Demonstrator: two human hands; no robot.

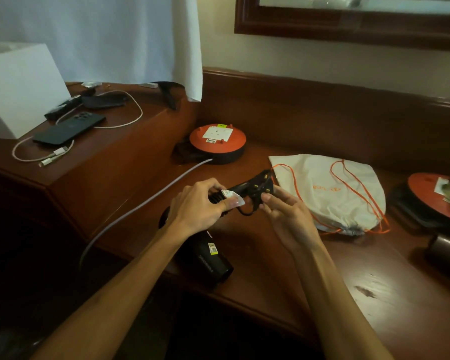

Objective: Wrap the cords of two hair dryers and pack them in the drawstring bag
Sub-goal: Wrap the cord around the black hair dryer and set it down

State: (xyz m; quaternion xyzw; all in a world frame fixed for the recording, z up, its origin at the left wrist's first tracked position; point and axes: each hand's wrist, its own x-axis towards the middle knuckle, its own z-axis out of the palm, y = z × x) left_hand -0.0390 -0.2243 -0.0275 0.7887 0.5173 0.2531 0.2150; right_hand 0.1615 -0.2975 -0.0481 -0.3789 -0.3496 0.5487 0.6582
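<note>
Left hand grips cord-wrapped dryer handle, right hand pinches plug; first wrap nearly done, drawstring bag unpacked, second dryer unseen.

I can make out faint orange lettering on the cloth bag and white print along my dryer's barrel, neither readable.

The black hair dryer lies on the dark wooden counter below both hands. The cream drawstring bag with orange cords lies to its right, the round orange-topped socket reel behind, and the black phone on the raised ledge at left.
</note>
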